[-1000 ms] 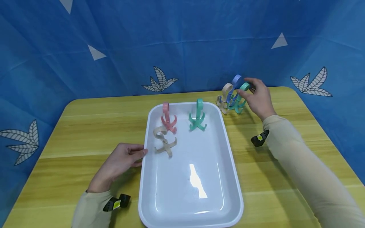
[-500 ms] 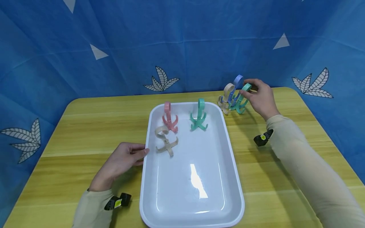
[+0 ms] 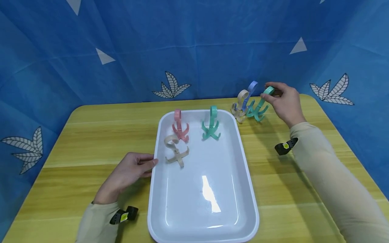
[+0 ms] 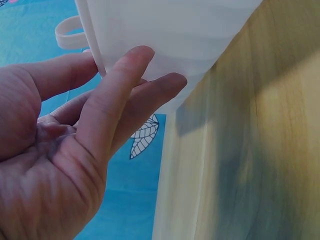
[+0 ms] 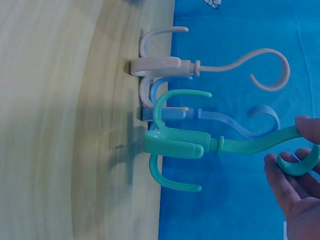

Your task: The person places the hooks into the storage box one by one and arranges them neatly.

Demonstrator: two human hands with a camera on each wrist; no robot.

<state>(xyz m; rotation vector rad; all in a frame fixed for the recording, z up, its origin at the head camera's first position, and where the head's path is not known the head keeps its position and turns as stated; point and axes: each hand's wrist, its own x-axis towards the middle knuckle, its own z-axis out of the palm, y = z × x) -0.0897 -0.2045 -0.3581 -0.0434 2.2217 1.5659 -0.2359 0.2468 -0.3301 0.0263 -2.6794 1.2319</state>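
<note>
My right hand (image 3: 285, 103) pinches the curled top of a green claw-shaped hanging hook (image 3: 257, 111). This hook leans a little to the right; whether its prongs touch the table I cannot tell. Close by on its left stand a blue hook (image 3: 251, 91) and a beige hook (image 3: 240, 108). At the left side of the white tray (image 3: 253, 202), my left hand (image 3: 130, 173) touches the rim and outer wall with mostly straight fingers. Inside the tray are a pink hook (image 3: 180, 130), another green hook (image 3: 210, 128) and a beige hook (image 3: 177, 156), its top tilted over.
A wooden table (image 3: 100, 135) carries the tray in its middle. Blue patterned cloth (image 3: 194, 50) hangs behind the table's back edge, close to the loose hooks. A black camera strap (image 3: 285, 146) is on the right wrist, and a similar one (image 3: 124, 216) on the left.
My right hand has drawn the green hook slightly rightward, away from the blue and beige ones. The left hand stays at the tray's side.
</note>
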